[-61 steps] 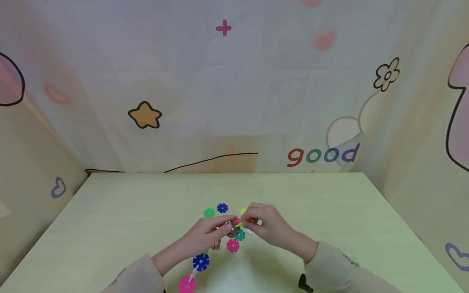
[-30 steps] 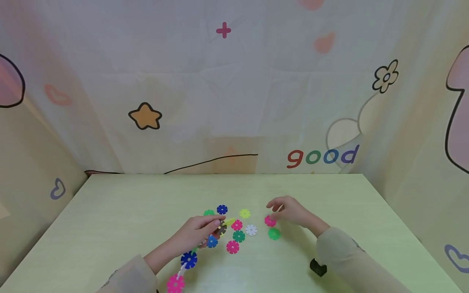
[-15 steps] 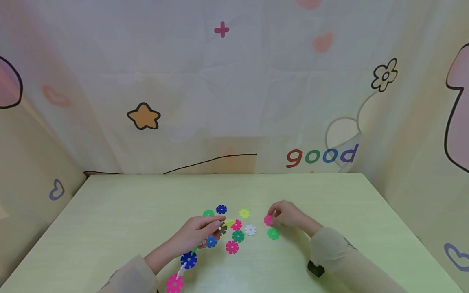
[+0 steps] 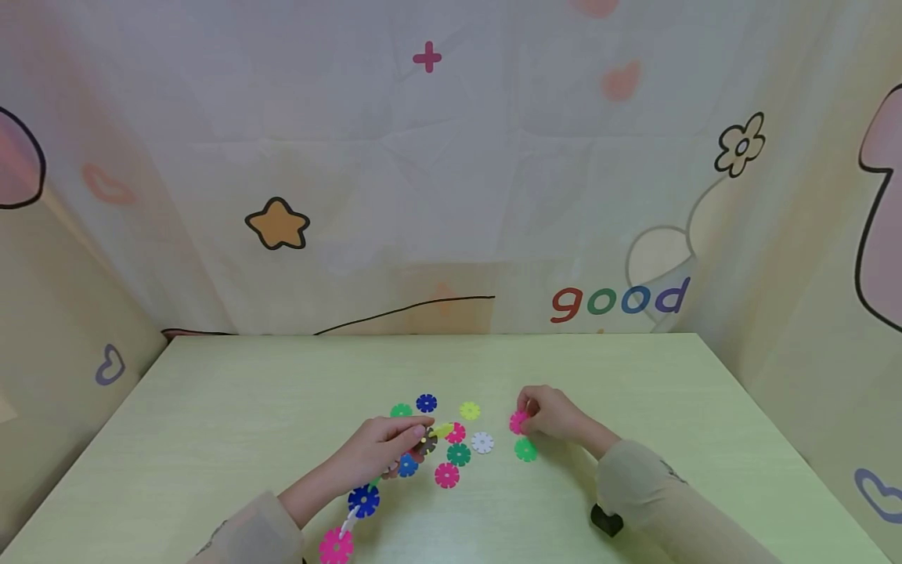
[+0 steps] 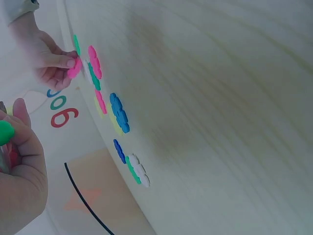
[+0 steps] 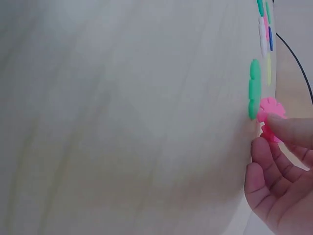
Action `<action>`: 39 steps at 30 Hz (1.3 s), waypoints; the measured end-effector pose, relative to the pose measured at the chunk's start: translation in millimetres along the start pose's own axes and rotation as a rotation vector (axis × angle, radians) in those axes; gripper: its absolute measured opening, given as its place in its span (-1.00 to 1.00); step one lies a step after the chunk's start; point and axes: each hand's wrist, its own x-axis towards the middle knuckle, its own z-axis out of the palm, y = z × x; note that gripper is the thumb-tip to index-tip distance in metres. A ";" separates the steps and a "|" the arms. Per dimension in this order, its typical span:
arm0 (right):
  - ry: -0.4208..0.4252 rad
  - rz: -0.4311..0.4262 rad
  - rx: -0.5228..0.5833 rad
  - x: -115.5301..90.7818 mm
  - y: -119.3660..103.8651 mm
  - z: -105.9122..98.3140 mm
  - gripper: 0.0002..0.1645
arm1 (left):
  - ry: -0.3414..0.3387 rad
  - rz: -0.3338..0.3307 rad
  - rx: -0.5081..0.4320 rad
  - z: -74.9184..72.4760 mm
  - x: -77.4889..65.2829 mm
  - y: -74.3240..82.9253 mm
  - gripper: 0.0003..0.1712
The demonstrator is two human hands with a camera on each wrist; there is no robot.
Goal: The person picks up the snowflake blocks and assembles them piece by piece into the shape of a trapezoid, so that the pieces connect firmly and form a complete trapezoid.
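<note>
My left hand (image 4: 384,445) holds a chain of notched plastic snowflake discs joined at their slots. A yellow disc (image 4: 442,430) and a brown disc (image 4: 428,442) show at its fingertips. Toward the near edge the chain continues with a dark blue disc (image 4: 363,500), a white disc (image 4: 348,522) seen edge-on, and a pink disc (image 4: 336,546). The palm hides the middle links. To the right, my right hand (image 4: 553,411) pinches a loose pink snowflake disc (image 6: 272,108) between thumb and fingers, close above the table. Just nearer lies a light green disc (image 4: 525,450).
Loose discs lie between the hands: white (image 4: 482,443), yellow (image 4: 470,410), dark green (image 4: 459,454) and pink (image 4: 447,475). Farther back are a dark blue disc (image 4: 426,403) and a green disc (image 4: 401,410). A printed curtain (image 4: 451,196) stands behind the table (image 4: 247,407).
My right hand has left the chain's yellow disc, moved right and taken hold of the loose pink disc. My left hand has shifted slightly left with the chain.
</note>
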 end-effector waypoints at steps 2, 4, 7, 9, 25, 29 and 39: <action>0.014 -0.010 0.024 -1.2 -1.8 -1.1 -0.84 | 0.001 -0.001 -0.002 -0.1 0.2 0.0 -0.54; 0.026 -0.026 0.067 -3.2 -4.4 -3.2 -0.87 | 0.002 -0.001 -0.003 -0.2 0.4 -0.2 -0.53; 0.038 -0.061 0.149 -6.8 -9.8 -7.3 -0.91 | 0.003 -0.004 -0.005 -0.3 0.9 -0.6 -0.53; 0.028 -0.095 0.207 -9.7 -13.9 -10.1 -0.91 | 0.003 -0.005 -0.004 -0.3 1.1 -0.8 -0.54; -0.124 -0.292 0.389 -43.9 -57.9 -15.3 -0.79 | -0.007 0.026 0.001 0.3 3.0 -0.9 -0.47; -0.140 -0.294 0.408 -47.7 -63.8 -11.6 -0.78 | -0.001 0.026 -0.012 1.5 2.8 -0.3 -0.48; -0.157 -0.241 0.479 -52.8 -74.4 -3.4 -0.75 | 0.010 0.049 -0.010 3.9 1.9 0.7 -0.52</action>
